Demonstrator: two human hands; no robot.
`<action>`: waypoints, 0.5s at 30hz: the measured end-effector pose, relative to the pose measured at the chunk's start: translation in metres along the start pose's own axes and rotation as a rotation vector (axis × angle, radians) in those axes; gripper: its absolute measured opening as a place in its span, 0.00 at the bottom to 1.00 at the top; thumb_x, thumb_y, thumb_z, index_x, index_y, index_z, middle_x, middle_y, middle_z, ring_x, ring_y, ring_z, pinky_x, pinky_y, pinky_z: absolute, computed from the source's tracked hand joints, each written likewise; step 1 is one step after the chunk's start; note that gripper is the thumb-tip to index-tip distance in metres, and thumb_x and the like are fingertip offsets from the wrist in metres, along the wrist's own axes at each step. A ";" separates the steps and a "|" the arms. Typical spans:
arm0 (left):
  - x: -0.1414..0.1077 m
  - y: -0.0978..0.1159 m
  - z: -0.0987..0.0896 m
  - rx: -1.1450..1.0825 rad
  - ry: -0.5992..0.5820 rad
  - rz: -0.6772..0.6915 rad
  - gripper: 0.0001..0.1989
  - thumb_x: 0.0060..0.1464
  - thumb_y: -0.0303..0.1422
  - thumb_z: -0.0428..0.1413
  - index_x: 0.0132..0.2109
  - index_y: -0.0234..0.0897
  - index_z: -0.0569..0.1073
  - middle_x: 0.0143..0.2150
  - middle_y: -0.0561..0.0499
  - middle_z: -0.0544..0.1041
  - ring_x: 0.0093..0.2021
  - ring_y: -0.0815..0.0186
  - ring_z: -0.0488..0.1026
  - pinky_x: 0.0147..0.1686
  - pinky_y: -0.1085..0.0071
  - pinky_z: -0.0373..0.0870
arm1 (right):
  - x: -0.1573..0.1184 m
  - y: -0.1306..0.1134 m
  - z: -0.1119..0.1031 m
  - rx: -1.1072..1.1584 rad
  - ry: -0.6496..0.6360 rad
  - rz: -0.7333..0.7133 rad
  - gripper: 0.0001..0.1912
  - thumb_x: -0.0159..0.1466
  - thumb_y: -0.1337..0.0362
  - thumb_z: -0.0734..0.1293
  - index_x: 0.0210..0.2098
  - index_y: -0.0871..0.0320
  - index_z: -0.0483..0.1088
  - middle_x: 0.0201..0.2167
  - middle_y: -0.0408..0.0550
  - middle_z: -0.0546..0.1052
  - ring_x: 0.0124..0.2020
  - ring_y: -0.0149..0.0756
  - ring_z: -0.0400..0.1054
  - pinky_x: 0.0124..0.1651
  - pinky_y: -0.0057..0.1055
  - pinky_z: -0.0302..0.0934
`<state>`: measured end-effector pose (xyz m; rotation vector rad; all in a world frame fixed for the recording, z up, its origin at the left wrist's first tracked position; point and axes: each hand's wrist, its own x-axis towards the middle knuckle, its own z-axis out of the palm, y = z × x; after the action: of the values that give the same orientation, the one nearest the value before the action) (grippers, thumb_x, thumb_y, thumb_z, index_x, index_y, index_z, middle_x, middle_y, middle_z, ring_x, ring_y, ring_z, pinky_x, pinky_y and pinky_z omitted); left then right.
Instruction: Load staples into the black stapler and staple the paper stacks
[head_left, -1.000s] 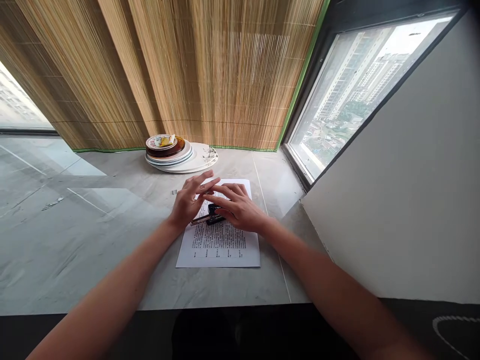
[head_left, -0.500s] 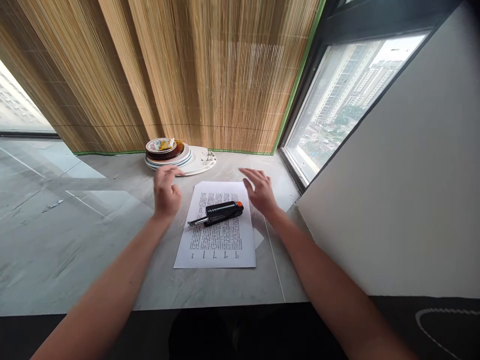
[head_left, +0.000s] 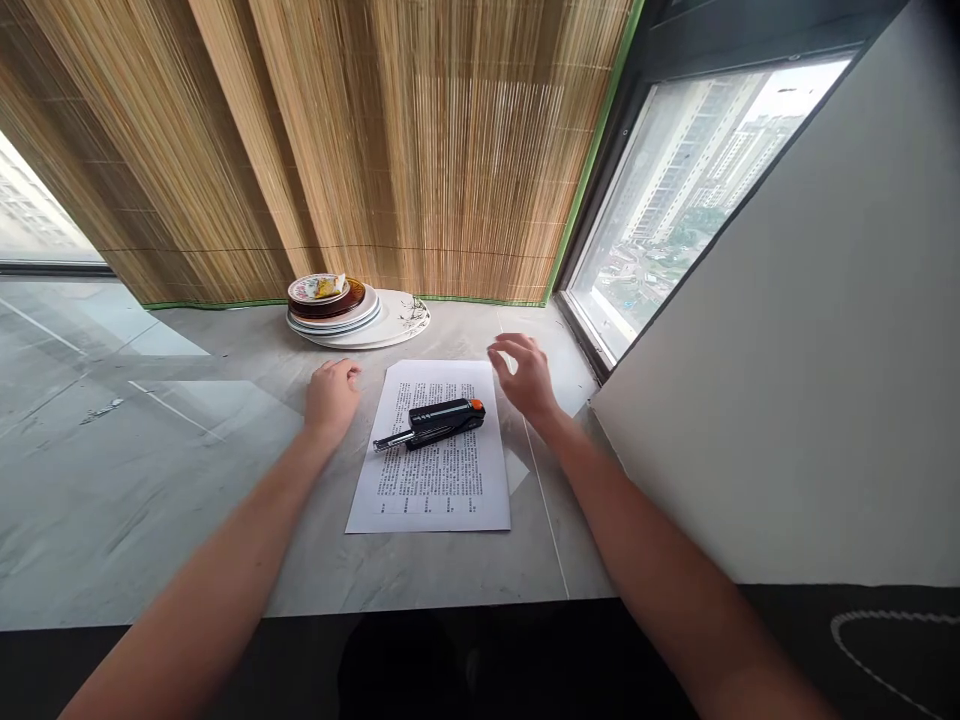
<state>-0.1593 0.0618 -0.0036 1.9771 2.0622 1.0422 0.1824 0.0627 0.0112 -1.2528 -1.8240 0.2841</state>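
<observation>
A black stapler (head_left: 442,422) with an orange tip at its right end lies slantwise on printed paper (head_left: 442,515), which has a folded or cut upper left corner. To the left of the paper, my left hand (head_left: 331,398) rests near the surface, fingers curled together; nothing shows in it. My right hand (head_left: 526,378) is by the paper's upper right edge, thumb and fingers curved with a gap between them and nothing held. Neither hand touches the stapler.
Beyond the paper stand stacked plates (head_left: 337,312), a small yellow packet (head_left: 328,287) on top, on an oval white platter (head_left: 409,318). A bamboo blind (head_left: 420,150) hangs behind. A white wall (head_left: 810,380) and a window (head_left: 675,200) bound the right side.
My left hand has lowered and moved slightly nearer, its fingers curling in. The fingers of my right hand have bent into a rounder curve. Stapler and paper stay in place.
</observation>
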 end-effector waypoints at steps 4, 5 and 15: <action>0.000 0.019 0.002 -0.382 0.136 0.084 0.15 0.59 0.31 0.59 0.53 0.38 0.81 0.55 0.41 0.76 0.43 0.57 0.76 0.50 0.61 0.73 | -0.009 -0.025 0.013 0.319 -0.432 -0.394 0.18 0.74 0.49 0.65 0.55 0.50 0.78 0.52 0.52 0.80 0.55 0.45 0.73 0.61 0.46 0.66; 0.000 0.023 0.004 -0.493 0.141 0.088 0.14 0.60 0.33 0.60 0.52 0.39 0.82 0.54 0.42 0.77 0.43 0.59 0.76 0.49 0.63 0.73 | -0.013 -0.028 0.018 0.304 -0.513 -0.426 0.19 0.72 0.49 0.69 0.57 0.50 0.76 0.51 0.51 0.81 0.54 0.45 0.73 0.59 0.45 0.67; -0.008 0.044 0.009 -1.211 -0.167 0.017 0.17 0.60 0.49 0.68 0.39 0.40 0.76 0.32 0.51 0.76 0.25 0.71 0.68 0.24 0.73 0.66 | -0.019 -0.023 0.032 0.250 -0.264 -0.253 0.16 0.65 0.52 0.74 0.49 0.52 0.77 0.44 0.49 0.83 0.44 0.43 0.77 0.51 0.43 0.70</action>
<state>-0.1161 0.0548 0.0094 1.3174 0.8631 1.5133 0.1448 0.0443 -0.0037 -0.8325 -2.0724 0.5379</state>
